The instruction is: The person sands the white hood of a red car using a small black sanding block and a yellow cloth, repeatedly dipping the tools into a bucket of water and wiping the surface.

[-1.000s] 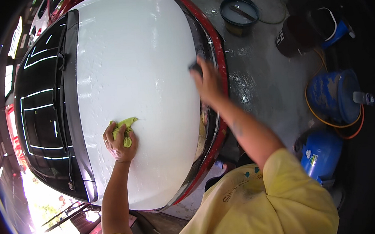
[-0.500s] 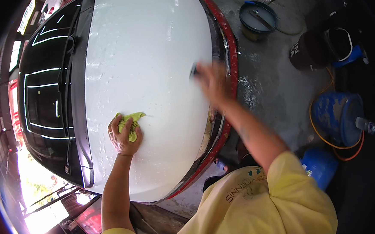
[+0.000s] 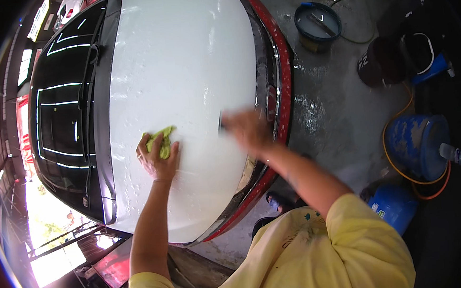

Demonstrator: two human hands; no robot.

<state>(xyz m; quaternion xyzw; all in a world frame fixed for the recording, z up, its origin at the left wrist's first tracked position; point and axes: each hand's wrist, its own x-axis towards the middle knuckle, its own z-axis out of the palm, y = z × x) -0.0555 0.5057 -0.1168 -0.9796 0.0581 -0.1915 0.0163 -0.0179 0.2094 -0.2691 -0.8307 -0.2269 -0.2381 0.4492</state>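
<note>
A white car bonnet (image 3: 177, 52), wet with droplets and streaks, fills the middle of the head view, between a dark windscreen (image 3: 64, 96) at left and a dark, red-edged front (image 3: 283, 61) at right. My left hand (image 3: 157, 156) rests on it, fingers curled over a crumpled yellow-green cloth (image 3: 159, 138). Right of that, near the bonnet's front edge, my right hand (image 3: 248, 129) is closed on a dark block (image 3: 222, 122), both blurred by motion.
On the wet floor (image 3: 317, 101) at right stand a tub of cloudy water (image 3: 317, 14), a dark bucket (image 3: 373, 66), a blue drum (image 3: 418, 145) and a blue container (image 3: 395, 208), with hoses among them. A red panel (image 3: 114, 264) lies at lower left.
My right hand with the dark block has moved toward me and leftward across the bonnet. My left hand and cloth sit slightly higher in the picture; the view has shifted a little.
</note>
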